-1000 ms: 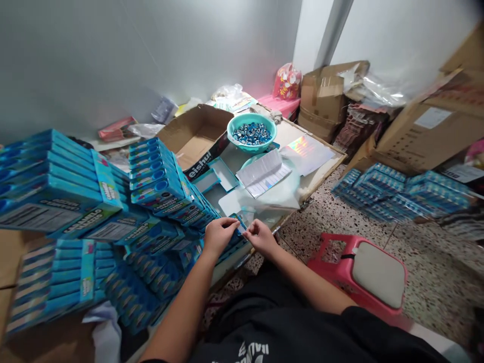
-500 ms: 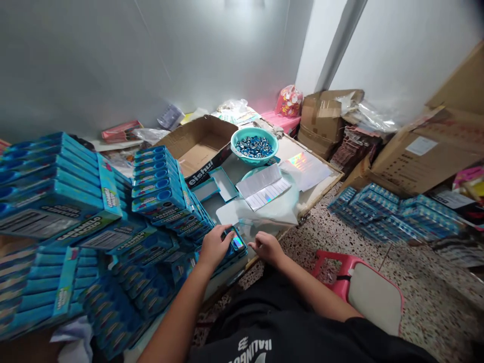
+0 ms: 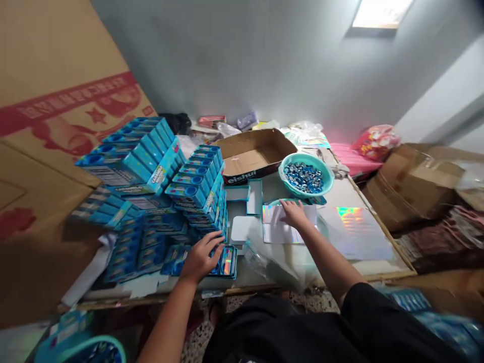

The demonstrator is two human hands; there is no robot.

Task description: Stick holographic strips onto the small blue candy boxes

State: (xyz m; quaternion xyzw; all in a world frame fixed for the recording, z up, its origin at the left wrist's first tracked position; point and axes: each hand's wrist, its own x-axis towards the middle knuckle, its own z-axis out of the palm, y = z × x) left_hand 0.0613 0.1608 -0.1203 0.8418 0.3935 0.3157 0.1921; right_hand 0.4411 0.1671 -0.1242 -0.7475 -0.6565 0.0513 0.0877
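My left hand (image 3: pixel 203 258) rests over a row of small blue boxes (image 3: pixel 178 258) near the table's front edge, fingers apart and slightly bent. Just right of it, a box in the same row carries a shiny rainbow sticker (image 3: pixel 227 266). My right hand (image 3: pixel 294 214) reaches over a pale sheet of shiny labels (image 3: pixel 278 233), its fingers spread and touching the upper part. Behind the sheet stands a turquoise bowl (image 3: pixel 328 177) of blue and silver glass-like pieces (image 3: pixel 304 176). Shallow blue box parts (image 3: pixel 255 197) lie left of the sheet.
Stacked blue display boxes (image 3: pixel 196 184) rise behind my left hand. An open cardboard tray (image 3: pixel 249 154) sits at the back. Clear plastic (image 3: pixel 260 262) lies near the front edge. More shiny sheets (image 3: pixel 357 237) are at right; a large carton (image 3: pixel 56 126) stands at left.
The view has turned left. My right hand has moved from the table's front edge forward onto the label sheet, and its fingers have spread. My left hand stays by the small boxes.
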